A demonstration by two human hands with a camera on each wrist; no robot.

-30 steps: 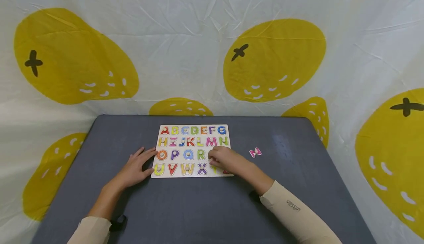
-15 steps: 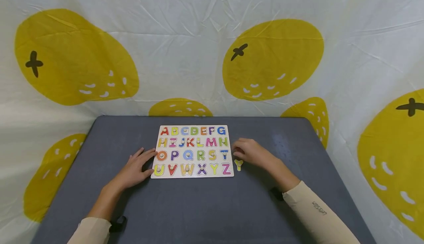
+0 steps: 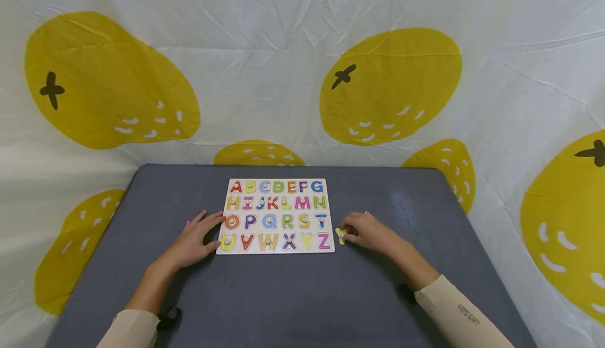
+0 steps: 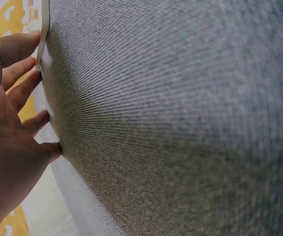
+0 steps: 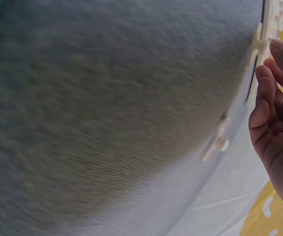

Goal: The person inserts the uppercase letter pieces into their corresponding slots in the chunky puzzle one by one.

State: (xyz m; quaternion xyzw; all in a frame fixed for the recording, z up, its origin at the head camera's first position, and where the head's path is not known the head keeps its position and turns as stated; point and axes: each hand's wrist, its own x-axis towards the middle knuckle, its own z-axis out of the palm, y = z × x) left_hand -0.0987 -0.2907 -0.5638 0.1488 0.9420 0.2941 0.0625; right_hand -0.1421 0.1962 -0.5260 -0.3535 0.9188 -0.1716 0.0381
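A white alphabet puzzle board [image 3: 274, 231] lies flat on the table, most of its coloured letters bearing small knobs. My left hand [image 3: 191, 239] rests at its left edge, fingers spread, fingertips at the rim. Just right of the board lies a loose yellow letter Y piece [image 3: 340, 237]. My right hand [image 3: 366, 231] pinches at its knob with thumb and fingertips; the right wrist view shows the Y piece [image 5: 257, 45] edge-on there. A pink letter piece [image 5: 217, 139] lies behind the right hand, nearly hidden in the head view. The Y space and Z space on the board show no knobs.
The dark grey table [image 3: 283, 301] spreads around the board. Behind it hangs a white curtain [image 3: 264, 91] printed with large yellow fruit. Both forearms wear beige sleeves, with dark straps at the wrists.
From over the board's right side, my right hand has moved right off it, then down to the yellow Y piece, uncovering the board's right-hand letters. The left hand has stayed in place.
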